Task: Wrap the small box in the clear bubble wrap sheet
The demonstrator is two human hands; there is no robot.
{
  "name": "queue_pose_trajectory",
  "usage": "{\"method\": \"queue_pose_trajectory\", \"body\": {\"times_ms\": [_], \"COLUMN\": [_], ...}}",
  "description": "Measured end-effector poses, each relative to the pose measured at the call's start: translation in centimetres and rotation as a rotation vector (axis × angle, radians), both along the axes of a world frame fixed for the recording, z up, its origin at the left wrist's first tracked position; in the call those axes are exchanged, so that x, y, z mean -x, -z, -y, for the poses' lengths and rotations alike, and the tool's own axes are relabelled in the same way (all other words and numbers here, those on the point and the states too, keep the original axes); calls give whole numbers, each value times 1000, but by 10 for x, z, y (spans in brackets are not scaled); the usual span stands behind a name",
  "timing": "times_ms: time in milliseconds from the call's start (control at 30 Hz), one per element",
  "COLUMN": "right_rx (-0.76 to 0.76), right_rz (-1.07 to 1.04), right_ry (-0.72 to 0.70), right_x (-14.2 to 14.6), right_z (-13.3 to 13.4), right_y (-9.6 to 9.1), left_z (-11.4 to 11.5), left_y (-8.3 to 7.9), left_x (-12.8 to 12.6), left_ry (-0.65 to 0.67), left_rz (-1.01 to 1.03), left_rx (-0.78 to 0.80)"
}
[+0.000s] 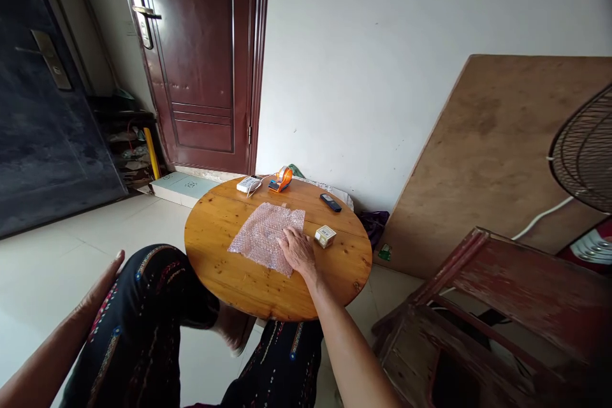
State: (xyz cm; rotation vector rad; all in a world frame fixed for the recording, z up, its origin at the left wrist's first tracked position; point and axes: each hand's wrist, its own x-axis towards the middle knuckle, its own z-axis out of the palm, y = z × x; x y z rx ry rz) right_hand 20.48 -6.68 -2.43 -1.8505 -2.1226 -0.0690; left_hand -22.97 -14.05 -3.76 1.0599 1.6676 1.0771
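A sheet of pinkish bubble wrap [261,236] lies spread on the round wooden table [210,223]. My right hand [297,252] rests palm down on its right part, fingers apart and holding nothing. Just right of that hand stands a small white and gold box [325,236], not touched by it. Away from the table, my left hand [108,271] lies along the outer side of my left knee. It shows edge-on with its fingers stretched out, and nothing is seen in it.
Along the table's far side are a white device with a cable [248,184], an orange tape dispenser [281,180] and a dark remote control [330,203]. A worn wooden chair [516,293] and a fan [588,146] stand to the right. A wall is behind the table.
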Motion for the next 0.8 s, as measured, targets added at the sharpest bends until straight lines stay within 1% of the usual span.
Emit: {"method": "queue_pose_trajectory", "body": {"times_ms": [33, 67, 100, 133, 167, 200, 267, 333, 400, 433, 500, 533, 567, 667, 800], "right_rx": [0, -3, -6, -11, -14, -16, -16, -13, -8, -5, 2, 7, 13, 26, 25], "right_rz": [2, 2, 0, -3, -6, -9, -13, -12, -9, -6, 0, 2, 4, 3, -12], "right_ry": [4, 10, 18, 26, 34, 41, 45, 42, 45, 49, 58, 61, 65, 76, 100], "right_x": [0, 0, 0, 0, 0, 0, -1, -1, -1, -1, -2, -2, -2, -3, -2], "right_z": [0, -1, -1, -1, -1, 0, 1, 2, 2, 2, 2, 1, 0, -3, -4], "right_y": [0, 0, 0, -1, -1, -2, -4, -5, -5, -5, -4, -3, -3, 0, 2], "left_z": [-2, -6, -12, -19, -28, -38, -58, -79, -96, -104, -116, -121, -125, -129, -127], "left_y": [1, -1, -6, -13, -21, -30, -45, -53, -51, -47, -36, -30, -23, -10, -6], "left_x": [0, -3, -9, -18, -32, -50, -97, -151, -199, -218, -242, -248, -251, -247, -240], "left_ry": [29, 33, 8, 25, 60, 126, 334, 529, 699, 761, 837, 852, 859, 869, 859], "left_rz": [10, -22, -115, -246, -371, -474, -649, -818, -945, -993, -1067, -1091, -1101, -1104, -1090], "left_rx": [-36, -95, -182, -276, -337, -418, -539, -583, -594, -587, -512, -465, -459, -488, -516]}}
